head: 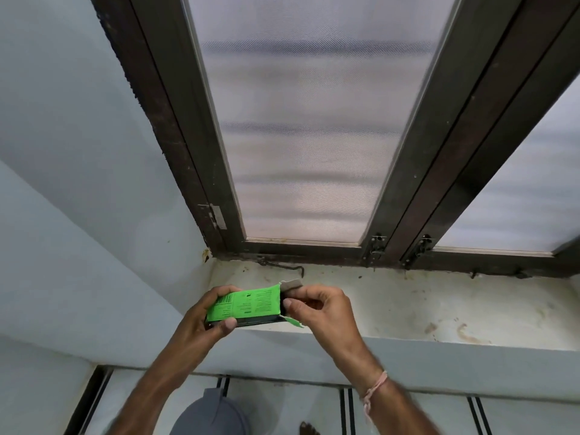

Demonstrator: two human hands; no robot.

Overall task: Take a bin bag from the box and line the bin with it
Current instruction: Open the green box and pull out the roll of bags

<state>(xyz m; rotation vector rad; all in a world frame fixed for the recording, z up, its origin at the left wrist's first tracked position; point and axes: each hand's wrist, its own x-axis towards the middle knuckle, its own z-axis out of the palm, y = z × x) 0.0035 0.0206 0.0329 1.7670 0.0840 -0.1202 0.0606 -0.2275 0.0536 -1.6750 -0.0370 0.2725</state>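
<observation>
A small green box (248,304) with black print is held level in front of the window sill. My left hand (204,315) grips its left end, thumb underneath. My right hand (320,306) is at the box's open right end, where the torn flaps stick out; its fingers pinch something dark at the opening, and I cannot tell whether it is a bag or the flap. On the floor below, between my forearms, stands a grey bin (210,416) with its lid on, partly hidden by my left arm.
A stained white window sill (423,306) runs behind my hands, under a dark-framed window (314,127) with mesh panels and latches. A pale blue wall is to the left. Tiled floor with dark stripes lies below, and a bare foot (309,428) shows near the bin.
</observation>
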